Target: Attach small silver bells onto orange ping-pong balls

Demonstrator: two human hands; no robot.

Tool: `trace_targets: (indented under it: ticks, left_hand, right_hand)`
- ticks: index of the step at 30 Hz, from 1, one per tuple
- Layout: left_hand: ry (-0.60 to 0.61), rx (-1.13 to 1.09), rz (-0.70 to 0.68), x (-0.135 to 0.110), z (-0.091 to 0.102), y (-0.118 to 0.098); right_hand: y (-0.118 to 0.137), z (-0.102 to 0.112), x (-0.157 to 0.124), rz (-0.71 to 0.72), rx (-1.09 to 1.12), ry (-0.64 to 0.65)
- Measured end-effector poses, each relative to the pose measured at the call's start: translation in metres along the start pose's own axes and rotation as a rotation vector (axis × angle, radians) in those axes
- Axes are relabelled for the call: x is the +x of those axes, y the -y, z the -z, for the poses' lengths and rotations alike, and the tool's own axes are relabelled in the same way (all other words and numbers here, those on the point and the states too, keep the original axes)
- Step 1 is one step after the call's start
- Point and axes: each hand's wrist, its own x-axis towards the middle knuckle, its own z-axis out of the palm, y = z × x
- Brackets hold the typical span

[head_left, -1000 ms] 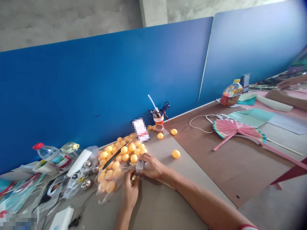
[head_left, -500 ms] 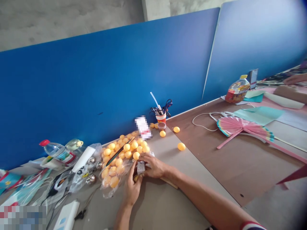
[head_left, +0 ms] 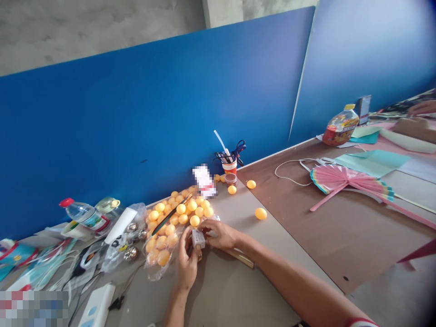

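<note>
My left hand [head_left: 186,265] and my right hand [head_left: 220,234] meet low in the middle of the table, both with fingers curled round a small white box-like object [head_left: 197,238]. Something small and brownish shows just under it; I cannot make it out. Right behind my hands lies a heap of orange ping-pong balls [head_left: 177,215], some in a clear plastic bag [head_left: 157,259]. A dark stick [head_left: 170,214] lies across the heap.
Loose orange balls [head_left: 260,213] lie on the table [head_left: 238,290]. A cup of pens [head_left: 230,164] stands at the blue partition [head_left: 136,113]. Bottles [head_left: 85,215] and clutter fill the left. A pink paper fan [head_left: 344,181] and a juice bottle [head_left: 340,125] are right. Another person's hand [head_left: 422,108] is far right.
My hands stay together on the small white object; the left hand has shifted up against it. The view has drifted slightly left.
</note>
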Motion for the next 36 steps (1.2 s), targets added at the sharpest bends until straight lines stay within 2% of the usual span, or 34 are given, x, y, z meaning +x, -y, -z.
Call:
trace_targets:
  ticks: [6, 10, 15, 20, 26, 30, 36]
  left_hand:
    - [-0.133, 0.102, -0.023, 0.004, 0.003, -0.006]
    - [-0.151, 0.179, -0.064, 0.007, 0.005, -0.006]
    - [-0.192, 0.118, -0.018, 0.007, 0.003, -0.002]
    - [-0.123, 0.139, -0.037, 0.008, 0.006, 0.003]
    - [-0.117, 0.133, -0.043, 0.010, 0.009, 0.008]
    - [-0.116, 0.179, -0.050, 0.010, 0.009, 0.007]
    - [-0.089, 0.123, -0.024, 0.005, 0.002, 0.002]
  right_hand:
    - [0.002, -0.008, 0.001, -0.030, -0.041, -0.024]
    - [0.007, -0.010, -0.002, 0.031, -0.167, -0.068]
    - [0.008, -0.016, -0.007, 0.101, -0.333, -0.033]
    - [0.010, -0.017, -0.009, 0.086, -0.387, -0.012]
    - [0.023, -0.012, -0.008, 0.060, -0.449, 0.092]
    - [0.023, -0.014, -0.010, 0.062, -0.479, 0.077]
    - [0.022, -0.020, -0.011, 0.044, -0.592, 0.056]
